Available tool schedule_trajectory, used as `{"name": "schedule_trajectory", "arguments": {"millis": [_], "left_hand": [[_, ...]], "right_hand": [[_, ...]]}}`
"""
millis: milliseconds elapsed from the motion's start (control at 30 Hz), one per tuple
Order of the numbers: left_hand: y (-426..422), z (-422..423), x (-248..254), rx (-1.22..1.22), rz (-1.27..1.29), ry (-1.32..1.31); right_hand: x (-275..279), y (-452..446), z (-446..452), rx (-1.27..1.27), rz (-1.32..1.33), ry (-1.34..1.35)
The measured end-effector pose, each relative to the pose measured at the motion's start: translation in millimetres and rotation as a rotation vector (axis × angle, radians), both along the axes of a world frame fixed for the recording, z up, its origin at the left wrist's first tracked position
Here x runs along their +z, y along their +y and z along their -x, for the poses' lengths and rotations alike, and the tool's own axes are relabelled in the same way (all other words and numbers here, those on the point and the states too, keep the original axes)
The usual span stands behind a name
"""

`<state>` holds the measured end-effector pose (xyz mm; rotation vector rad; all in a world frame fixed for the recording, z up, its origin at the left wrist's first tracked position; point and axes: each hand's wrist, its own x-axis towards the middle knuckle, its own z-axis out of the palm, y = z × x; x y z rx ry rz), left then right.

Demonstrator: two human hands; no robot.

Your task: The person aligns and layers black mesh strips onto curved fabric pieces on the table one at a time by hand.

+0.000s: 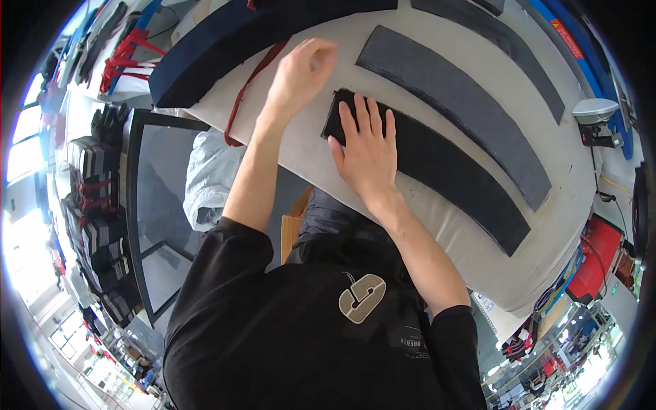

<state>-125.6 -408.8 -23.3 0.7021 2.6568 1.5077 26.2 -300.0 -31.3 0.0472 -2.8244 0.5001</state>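
Observation:
My right hand (369,147) lies flat with spread fingers on the left end of a long black fabric strip (451,174). Above the pale table cover (307,137), my left hand (305,67) is raised, its fingers curled together; whether anything is between them is too small to tell. A grey fabric strip (451,99) runs beyond the black one, roughly parallel to it. At the upper left rests a dark navy stack of fabric (225,51), with a red strap (249,89) beside it, left of my left hand.
Another dark grey strip (502,44) lies at the far side. An iron-like tool (596,109) stands at the right edge. Left of the table are a black-framed stand (137,205), a pale plastic bag (208,178) and stacked dark fabrics (96,178). A red object (596,260) is lower right.

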Motion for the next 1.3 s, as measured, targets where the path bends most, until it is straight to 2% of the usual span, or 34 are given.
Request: {"name": "schedule_trajectory", "arguments": {"millis": [67,100,167,200,267,300,467,567,633,667,733,767,833,867,933,1033,1167,1233,1300], "left_hand": [[32,7,12,-0.133,-0.007,0.229],[44,13,8,-0.143,-0.009,0.237],[65,29,-5,-0.175,0.166,0.459],[68,35,-9,-0.186,0.160,0.470],[68,45,-12,-0.252,0.364,0.428],[67,47,-5,-0.240,0.453,0.528],[66,53,7,-0.266,0.576,0.586],[65,51,17,-0.324,0.573,0.529],[61,41,23,-0.264,0.296,0.525],[54,33,26,-0.260,0.304,0.524],[36,6,42,-0.202,0.078,0.169],[28,-1,44,-0.199,0.084,0.172],[10,-13,42,-0.159,0.058,-0.239],[4,-20,40,-0.150,0.060,-0.247],[-2,-31,37,-0.123,0.065,-0.443],[0,-50,37,-0.199,0.172,-0.495],[-4,-48,15,-0.244,0.099,-0.431],[-3,-48,23,-0.265,0.236,-0.430],[-2,-52,22,-0.283,0.190,-0.389]], "right_hand": [[8,2,-1,-0.008,0.018,0.003],[17,3,-1,0.013,0.078,0.025],[30,8,-5,0.045,0.189,0.117],[35,13,-7,0.034,0.183,0.128],[44,26,-13,0.002,0.240,0.216],[51,33,-16,-0.027,0.281,0.255],[53,53,-27,0.001,0.236,0.288],[43,53,-27,0.058,0.178,0.229],[37,52,-20,0.040,0.248,0.205],[34,51,-18,0.045,0.255,0.205],[29,48,-13,0.026,0.358,0.166],[27,47,-12,0.030,0.363,0.169],[23,43,-14,0.054,0.231,0.140],[22,40,-15,0.062,0.235,0.132],[21,37,-17,0.050,0.165,0.087],[17,35,-20,0.034,0.136,0.045],[10,32,-22,0.015,0.138,0.069],[6,32,-23,0.018,0.185,0.094],[4,33,-24,0.023,0.217,0.106]]}}
